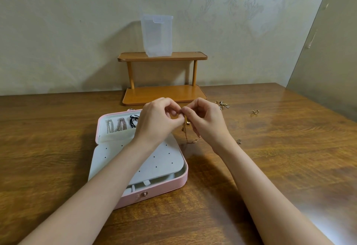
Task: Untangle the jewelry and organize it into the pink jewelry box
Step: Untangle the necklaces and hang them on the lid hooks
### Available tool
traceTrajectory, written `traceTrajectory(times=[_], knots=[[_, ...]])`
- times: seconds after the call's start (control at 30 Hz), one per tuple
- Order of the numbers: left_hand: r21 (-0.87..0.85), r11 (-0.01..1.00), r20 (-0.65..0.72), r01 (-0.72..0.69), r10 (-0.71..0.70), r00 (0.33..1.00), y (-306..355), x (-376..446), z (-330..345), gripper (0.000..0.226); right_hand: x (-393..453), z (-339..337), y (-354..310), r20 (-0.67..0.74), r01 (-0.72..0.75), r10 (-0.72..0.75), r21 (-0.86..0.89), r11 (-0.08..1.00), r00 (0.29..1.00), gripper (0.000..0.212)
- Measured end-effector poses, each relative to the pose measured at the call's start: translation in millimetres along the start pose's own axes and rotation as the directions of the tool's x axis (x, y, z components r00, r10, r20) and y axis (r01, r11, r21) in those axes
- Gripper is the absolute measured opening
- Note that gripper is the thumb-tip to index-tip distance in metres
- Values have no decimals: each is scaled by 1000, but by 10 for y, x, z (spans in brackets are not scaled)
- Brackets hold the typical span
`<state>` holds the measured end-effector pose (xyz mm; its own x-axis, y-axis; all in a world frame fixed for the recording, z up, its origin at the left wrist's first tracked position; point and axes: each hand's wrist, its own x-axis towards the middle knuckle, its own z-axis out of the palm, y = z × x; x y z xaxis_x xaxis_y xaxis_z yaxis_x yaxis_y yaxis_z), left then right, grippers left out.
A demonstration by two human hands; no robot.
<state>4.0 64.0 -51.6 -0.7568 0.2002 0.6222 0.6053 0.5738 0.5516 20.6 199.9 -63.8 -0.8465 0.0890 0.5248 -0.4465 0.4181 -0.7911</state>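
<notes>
Here, the left hand point(158, 121) and the right hand point(204, 121) meet above the wooden table point(270, 158), fingers curled tight, both pinching a thin gold chain point(188, 134) that hangs down between them. Just beside them lies the open pink box point(173, 184), with chains point(116, 125) in its back pocket. More small gold pieces point(222, 105) lie on the table near the right hand.
</notes>
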Motion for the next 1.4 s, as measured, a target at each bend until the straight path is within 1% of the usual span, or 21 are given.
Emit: traceTrajectory(times=[0.1, 0.23, 0.4, 0.53, 0.63, 0.7, 0.77, 0.87, 0.93, 1.0, 1.1, 1.17, 1.23, 1.3, 1.4], knots=[[-42, 998, -8, 44, -45, 999, 6, 1, -5, 8, 7, 0, -5, -1, 42, -42, -3, 999, 999, 21], [11, 1000, -38, 1, -1, 999, 18, -20, -1, 12, -11, -4, -54, 45, 47, -48, 19, 999, 998, 11], [16, 999, -41, -40, 40, 998, 18, -24, 1, 19, -18, -63, -85, 144, -64, 47, 117, 991, 988, 12], [-49, 997, -14, -60, 59, 998, 47, -18, -14, 22, -24, -122, -106, 196, -102, 57, 229, 968, 979, 14], [-105, 994, 36, -41, 45, 998, 72, -16, -31, 26, -32, -153, -115, 226, -141, 79, 272, 952, 971, 15], [-174, 985, 105, 10, 8, 994, 94, -10, -51, 26, -36, -175, -123, 254, -176, 101, 294, 939, 962, 14], [-275, 955, 212, 110, -51, 976, 113, 2, -80, 23, -39, -203, -127, 299, -230, 133, 319, 919, 945, 13], [-405, 870, 352, 282, -136, 926, 133, 13, -114, 20, -41, -234, -123, 343, -306, 185, 340, 889, 921, 14], [-457, 812, 403, 363, -175, 898, 142, 17, -121, 22, -42, -225, -125, 357, -326, 200, 340, 882, 912, 14], [-475, 777, 432, 414, -204, 879, 145, 17, -119, 23, -41, -206, -132, 377, -334, 206, 315, 888, 903, 15], [-445, 783, 457, 434, -218, 862, 149, 10, -109, 20, -41, -189, -142, 416, -323, 209, 227, 919, 885, 13], [-436, 790, 454, 431, -220, 863, 148, 9, -106, 18, -38, -181, -140, 429, -297, 195, 187, 936, 882, 12], [-426, 796, 447, 431, -229, 865, 141, 10, -107, 18, -38, -177, -139, 398, -266, 176, 184, 946, 900, 14], [-417, 786, 452, 456, -255, 855, 133, 16, -107, 19, -38, -167, -138, 343, -236, 152, 218, 947, 927, 14], [-403, 733, 481, 548, -339, 808, 133, 28, -95, 27, -40, -142, -136, 264, -173, 101, 263, 949, 959, 13]])
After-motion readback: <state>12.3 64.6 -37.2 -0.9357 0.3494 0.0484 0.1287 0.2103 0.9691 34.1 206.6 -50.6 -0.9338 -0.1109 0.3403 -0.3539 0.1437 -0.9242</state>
